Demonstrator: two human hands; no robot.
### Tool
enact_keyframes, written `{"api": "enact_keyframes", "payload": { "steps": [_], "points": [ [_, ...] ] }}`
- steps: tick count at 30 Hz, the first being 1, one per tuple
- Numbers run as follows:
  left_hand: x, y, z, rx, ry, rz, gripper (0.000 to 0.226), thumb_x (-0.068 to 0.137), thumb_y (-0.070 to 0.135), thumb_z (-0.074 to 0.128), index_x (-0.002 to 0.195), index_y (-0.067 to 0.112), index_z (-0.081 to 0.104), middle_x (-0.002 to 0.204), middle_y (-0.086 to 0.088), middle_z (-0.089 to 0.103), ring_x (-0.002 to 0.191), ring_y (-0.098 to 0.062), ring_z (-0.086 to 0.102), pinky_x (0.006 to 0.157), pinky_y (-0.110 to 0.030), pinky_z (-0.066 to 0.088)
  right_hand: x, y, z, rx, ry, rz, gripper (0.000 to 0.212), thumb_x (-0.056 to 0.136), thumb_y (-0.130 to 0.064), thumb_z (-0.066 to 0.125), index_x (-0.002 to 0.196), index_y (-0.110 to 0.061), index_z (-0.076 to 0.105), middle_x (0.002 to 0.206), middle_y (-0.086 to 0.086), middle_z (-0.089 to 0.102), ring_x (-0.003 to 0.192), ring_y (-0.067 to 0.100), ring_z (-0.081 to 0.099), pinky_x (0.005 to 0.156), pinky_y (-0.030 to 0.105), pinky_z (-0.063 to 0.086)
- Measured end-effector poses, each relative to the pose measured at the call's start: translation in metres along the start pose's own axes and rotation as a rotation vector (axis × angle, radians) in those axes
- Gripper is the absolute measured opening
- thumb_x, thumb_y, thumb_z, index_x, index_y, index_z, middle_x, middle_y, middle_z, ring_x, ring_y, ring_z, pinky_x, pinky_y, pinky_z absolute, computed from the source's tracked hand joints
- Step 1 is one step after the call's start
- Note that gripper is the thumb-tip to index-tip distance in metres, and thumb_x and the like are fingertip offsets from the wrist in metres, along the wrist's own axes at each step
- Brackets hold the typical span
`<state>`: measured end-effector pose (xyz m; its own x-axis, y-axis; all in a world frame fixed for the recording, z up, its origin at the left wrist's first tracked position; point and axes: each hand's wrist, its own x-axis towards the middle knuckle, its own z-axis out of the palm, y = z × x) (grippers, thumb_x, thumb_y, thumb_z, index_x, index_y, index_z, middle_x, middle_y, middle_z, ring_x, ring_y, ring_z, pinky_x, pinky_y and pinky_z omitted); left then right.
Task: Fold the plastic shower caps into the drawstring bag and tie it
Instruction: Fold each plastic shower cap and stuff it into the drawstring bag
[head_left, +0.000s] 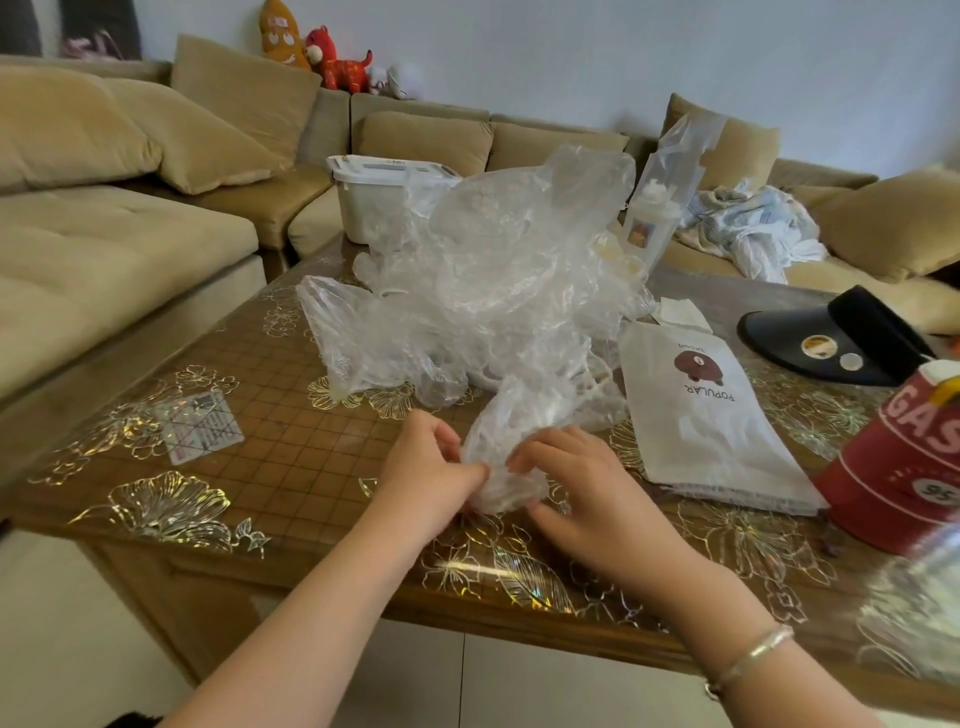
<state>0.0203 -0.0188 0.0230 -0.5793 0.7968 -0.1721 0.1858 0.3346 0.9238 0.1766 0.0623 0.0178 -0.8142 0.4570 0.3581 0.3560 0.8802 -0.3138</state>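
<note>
Both hands work one crumpled clear shower cap (501, 457) near the front edge of the table (260, 415): the left hand (426, 467) pinches its left side with curled fingers, and the right hand (576, 478) curls over its right side with the thumb underneath, so the film is caught between the two grips. Holding it from both sides this way looks meant to squeeze the air out and press the cap into a small wad before bagging. Beyond the grip, and touching the held cap at its far end, rises the loose heap of remaining shower caps (498, 249), most of them apparently not yet folded. Just to the right of the right hand lies the white drawstring bag (706, 415), flat, printed with a brown bear; which end is its mouth I cannot tell. Further right of the grip a red tin (904, 457) stands against the bag's near corner, with a black visor (831, 343) behind it, so that side is crowded. Left of the left hand the tabletop is open apart from a small card (202, 426), giving room to work. The table's front edge runs just under the wrists.
</note>
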Motion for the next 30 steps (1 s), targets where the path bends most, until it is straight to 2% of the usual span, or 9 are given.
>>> {"api": "enact_keyframes", "payload": {
  "steps": [3, 5, 9, 14, 17, 21, 24, 27, 30],
  "points": [
    [-0.007, 0.005, 0.002, 0.265, 0.131, 0.440, 0.041, 0.083, 0.001, 0.065, 0.105, 0.029, 0.046, 0.116, 0.015, 0.039, 0.113, -0.010, 0.042, 0.096, -0.024, 0.041, -0.005, 0.006, -0.003, 0.079, -0.068, 0.070, 0.011, 0.087, -0.020, 0.066, 0.097, -0.023, 0.067, 0.094, -0.017, 0.063, 0.094, 0.001, 0.052, 0.091, 0.027, 0.042],
    [-0.010, 0.007, 0.005, 0.262, 0.024, 0.578, 0.042, 0.086, -0.007, 0.053, 0.102, 0.032, 0.052, 0.111, 0.022, 0.043, 0.106, -0.001, 0.041, 0.094, -0.020, 0.039, -0.007, 0.006, -0.006, 0.142, -0.100, 0.109, 0.011, 0.087, -0.020, 0.066, 0.097, -0.023, 0.069, 0.094, -0.016, 0.065, 0.095, 0.000, 0.054, 0.088, 0.022, 0.043],
    [-0.008, 0.005, 0.011, 0.295, -0.153, 0.463, 0.041, 0.090, -0.006, 0.043, 0.096, 0.031, 0.060, 0.104, 0.015, 0.059, 0.094, 0.003, 0.054, 0.077, -0.014, 0.043, -0.010, 0.005, -0.018, 0.265, -0.156, 0.219, 0.006, 0.091, -0.030, 0.064, 0.092, -0.029, 0.070, 0.087, -0.020, 0.066, 0.089, -0.007, 0.058, 0.077, 0.007, 0.039],
    [0.001, 0.004, 0.009, 0.282, -0.152, 0.313, 0.019, 0.101, 0.035, 0.043, 0.098, 0.027, 0.060, 0.095, 0.010, 0.066, 0.090, -0.010, 0.063, 0.084, -0.034, 0.053, -0.004, 0.011, -0.015, 0.424, -0.022, 0.381, 0.024, 0.095, -0.032, 0.058, 0.072, -0.026, 0.062, 0.062, -0.015, 0.059, 0.056, 0.000, 0.050, 0.059, 0.019, 0.039],
    [0.004, 0.004, 0.010, 0.225, -0.170, 0.255, 0.034, 0.092, 0.056, 0.050, 0.102, 0.024, 0.057, 0.092, 0.007, 0.066, 0.086, -0.007, 0.062, 0.073, -0.025, 0.048, 0.008, 0.018, -0.002, 0.383, 0.073, 0.489, 0.010, 0.091, -0.033, 0.064, 0.088, -0.023, 0.064, 0.076, -0.003, 0.067, 0.070, 0.012, 0.062, 0.069, 0.033, 0.053],
    [0.008, 0.000, 0.017, 0.314, -0.076, 0.232, 0.036, 0.090, 0.039, 0.066, 0.119, 0.028, 0.048, 0.087, 0.009, 0.067, 0.078, -0.001, 0.059, 0.063, -0.019, 0.040, 0.015, 0.020, 0.009, 0.179, 0.142, 0.466, 0.022, 0.090, -0.025, 0.066, 0.101, -0.020, 0.048, 0.078, -0.007, 0.056, 0.066, 0.004, 0.052, 0.059, 0.019, 0.041],
    [0.012, -0.001, 0.022, 0.328, -0.033, 0.193, 0.035, 0.090, 0.029, 0.067, 0.118, 0.030, 0.047, 0.084, 0.009, 0.066, 0.079, -0.009, 0.061, 0.078, -0.033, 0.052, 0.017, 0.020, 0.012, -0.003, 0.158, 0.349, 0.029, 0.086, -0.021, 0.069, 0.096, -0.018, 0.042, 0.086, -0.009, 0.044, 0.071, 0.007, 0.042, 0.062, 0.019, 0.036],
    [0.014, 0.002, 0.024, 0.320, -0.035, 0.149, 0.031, 0.090, 0.023, 0.064, 0.113, 0.031, 0.045, 0.086, 0.007, 0.065, 0.084, -0.016, 0.062, 0.091, -0.047, 0.051, 0.019, 0.021, 0.011, -0.041, 0.165, 0.246, 0.023, 0.084, -0.020, 0.070, 0.090, -0.020, 0.049, 0.088, -0.009, 0.043, 0.076, 0.009, 0.041, 0.070, 0.024, 0.037],
    [0.016, 0.006, 0.023, 0.284, -0.031, 0.095, 0.028, 0.090, 0.020, 0.062, 0.113, 0.026, 0.047, 0.094, 0.004, 0.064, 0.088, -0.020, 0.063, 0.089, -0.046, 0.052, 0.015, 0.018, 0.006, 0.041, 0.093, 0.184, 0.015, 0.089, -0.040, 0.058, 0.096, -0.027, 0.059, 0.094, -0.015, 0.050, 0.087, 0.002, 0.045, 0.081, 0.025, 0.041]
  ]
}}
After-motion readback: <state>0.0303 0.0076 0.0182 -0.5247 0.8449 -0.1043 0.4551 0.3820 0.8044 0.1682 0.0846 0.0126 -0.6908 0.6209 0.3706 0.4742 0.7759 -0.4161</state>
